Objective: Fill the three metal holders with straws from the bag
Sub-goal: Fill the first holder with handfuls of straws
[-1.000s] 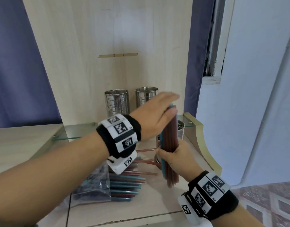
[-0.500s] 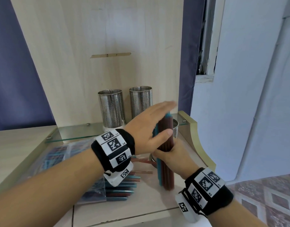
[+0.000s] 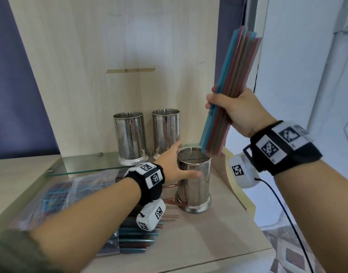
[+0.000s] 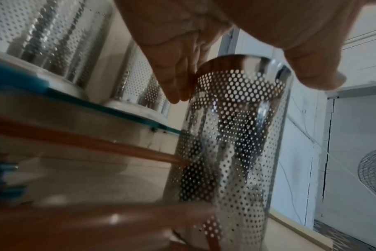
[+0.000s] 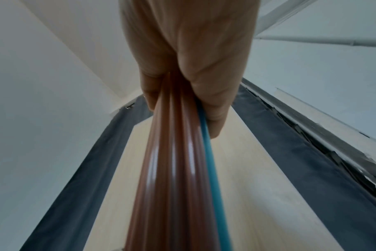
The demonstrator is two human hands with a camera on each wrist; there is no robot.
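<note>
My right hand grips a bundle of red and blue straws around its middle, held high and tilted. The bundle's lower ends hang just above the right rim of the near metal holder. In the right wrist view the fingers wrap the straws. My left hand spans the top of that holder, thumb across its front and straight fingers along its far side. The holder looks empty. Two more empty holders stand on the glass shelf.
The clear bag of straws lies on the table at left, with straws spilling from its mouth. A few loose red straws lie by the near holder's base. A raised wooden lip edges the table on the right.
My right hand has lifted the straw bundle from table level to above the near holder. My left hand has left the bundle's top and moved down to the holder.
</note>
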